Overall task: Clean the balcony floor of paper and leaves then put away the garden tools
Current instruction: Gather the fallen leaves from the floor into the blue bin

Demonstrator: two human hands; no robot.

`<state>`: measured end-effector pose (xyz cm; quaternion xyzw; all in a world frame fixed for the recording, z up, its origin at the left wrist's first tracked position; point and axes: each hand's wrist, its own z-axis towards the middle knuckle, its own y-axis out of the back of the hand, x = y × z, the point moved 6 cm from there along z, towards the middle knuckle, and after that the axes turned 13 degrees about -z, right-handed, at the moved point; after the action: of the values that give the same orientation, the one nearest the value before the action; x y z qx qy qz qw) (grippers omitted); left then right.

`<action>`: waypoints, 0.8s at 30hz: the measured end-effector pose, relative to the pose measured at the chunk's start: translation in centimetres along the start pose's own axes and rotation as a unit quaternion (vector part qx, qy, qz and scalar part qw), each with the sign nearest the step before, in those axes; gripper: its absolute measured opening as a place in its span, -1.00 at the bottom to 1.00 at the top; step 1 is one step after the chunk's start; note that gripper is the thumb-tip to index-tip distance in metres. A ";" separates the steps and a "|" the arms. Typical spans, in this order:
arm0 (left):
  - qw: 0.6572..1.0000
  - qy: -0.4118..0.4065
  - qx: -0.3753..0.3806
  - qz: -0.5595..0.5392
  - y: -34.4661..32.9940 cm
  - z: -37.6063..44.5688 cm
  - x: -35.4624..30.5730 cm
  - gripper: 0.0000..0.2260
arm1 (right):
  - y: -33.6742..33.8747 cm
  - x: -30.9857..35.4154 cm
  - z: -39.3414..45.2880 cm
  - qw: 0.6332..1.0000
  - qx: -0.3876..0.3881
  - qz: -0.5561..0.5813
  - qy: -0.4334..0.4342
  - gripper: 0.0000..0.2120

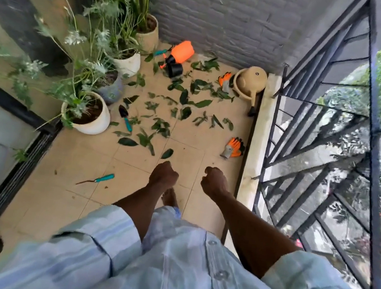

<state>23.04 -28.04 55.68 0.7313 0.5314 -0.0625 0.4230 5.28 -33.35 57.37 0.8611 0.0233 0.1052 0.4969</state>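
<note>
Beyond your left hand (164, 174) and right hand (215, 181), both curled into seemingly empty fists, leaves (165, 107) litter the floor (184, 143); a trowel (125, 115) lies ahead-left.

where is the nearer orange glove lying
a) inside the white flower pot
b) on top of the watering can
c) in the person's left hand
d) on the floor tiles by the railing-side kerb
d: the nearer orange glove lies flat on the floor tiles close to the kerb under the railing, apart from the watering can, and both hands hold nothing.
</note>
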 end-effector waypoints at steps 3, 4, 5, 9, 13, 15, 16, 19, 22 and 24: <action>0.999 0.003 0.004 -0.031 2.0 3.6 -3.0 -0.63 | 2.4 1.3 4.9 1.000 0.008 -0.007 0.011 -0.73; 0.999 0.005 0.001 -0.032 2.7 4.7 -3.6 -0.64 | 3.2 2.0 6.5 1.000 0.011 -0.012 0.018 -0.73; 0.999 0.011 -0.002 -0.032 3.4 5.8 -4.0 -0.66 | 4.0 2.8 8.0 1.000 0.013 -0.014 0.025 -0.74; 0.996 0.046 -0.012 -0.072 5.1 9.4 -4.2 -0.62 | 5.9 5.9 13.4 0.997 0.029 -0.019 0.065 -0.74; 0.991 0.081 -0.035 -0.096 6.3 13.3 -3.8 -0.65 | 6.6 8.2 19.9 0.991 0.073 -0.044 0.100 -0.71; 0.986 0.107 -0.058 -0.116 6.9 15.9 -3.5 -0.68 | 6.2 9.5 23.6 0.986 0.098 -0.067 0.121 -0.70; 0.982 0.120 -0.071 -0.130 7.1 17.2 -3.3 -0.69 | 5.8 10.1 25.5 0.983 0.108 -0.075 0.130 -0.69; 0.967 0.159 -0.103 -0.172 6.8 22.0 -2.0 -0.70 | 3.0 11.5 31.7 0.973 0.144 -0.087 0.158 -0.66; 0.950 0.204 -0.124 -0.201 5.0 27.8 0.4 -0.71 | -1.3 12.7 38.2 0.963 0.170 -0.097 0.188 -0.64; 0.941 0.227 -0.132 -0.213 2.9 32.2 2.3 -0.71 | -5.0 13.0 42.8 0.958 0.181 -0.104 0.198 -0.61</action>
<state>37.92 -48.64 35.64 0.5333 0.7601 0.0872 0.3608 27.08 -65.35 34.46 0.8914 0.2294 0.2152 0.3263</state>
